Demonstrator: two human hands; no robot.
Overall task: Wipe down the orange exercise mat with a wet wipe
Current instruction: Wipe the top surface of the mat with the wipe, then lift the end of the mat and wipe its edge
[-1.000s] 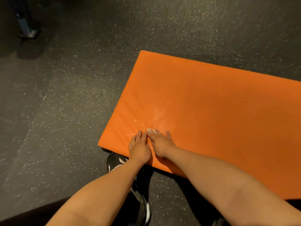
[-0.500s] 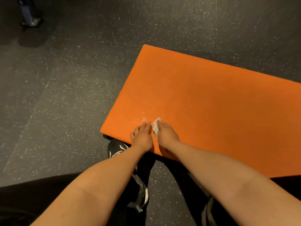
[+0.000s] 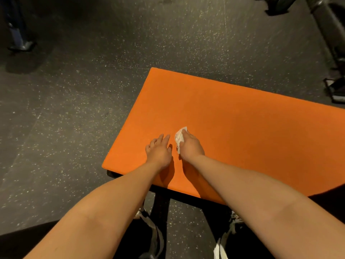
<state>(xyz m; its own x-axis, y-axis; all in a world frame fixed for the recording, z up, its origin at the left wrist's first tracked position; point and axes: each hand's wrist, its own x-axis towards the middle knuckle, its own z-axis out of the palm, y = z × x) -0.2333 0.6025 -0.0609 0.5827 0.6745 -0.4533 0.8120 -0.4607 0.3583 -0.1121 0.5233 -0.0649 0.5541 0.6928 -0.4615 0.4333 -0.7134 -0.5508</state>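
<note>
Orange exercise mat (image 3: 242, 139) lies on the dark speckled floor (image 3: 74, 118), running from centre frame off the right edge. Its near-left corner is just ahead of the person's sneakers (image 3: 153, 238). Both hands are on that near-left part, close to the front edge.

R hand (image 3: 190, 146): fingers curled over a bunched white wet wipe (image 3: 179, 137), pressing it onto the mat. The wipe pokes out at the fingertips & along the thumb side. L hand (image 3: 158, 150): fingers straight, slightly spread, palm down on the mat just beside the R hand. It's not touching the wipe & has hold of nothing.

Handling, as a guess: the wipe is light, limp & damp, so it prob. balls up & rolls under the fingers, giving less contact. Better flattened under the whole palm w/ fingers spread than pinched at one end. The mat looks thick & padded w/ a smooth skin, so it should give a bit under pressure & let the wipe glide. It's too big to lift, & there's no need to. It may creep on long strokes, so the L hand as a brace near the edge makes sense. Most of the surface, esp. the far side & right end, is prob. left to do. Dark equipment (image 3: 328, 25) top right is well apart.
</note>
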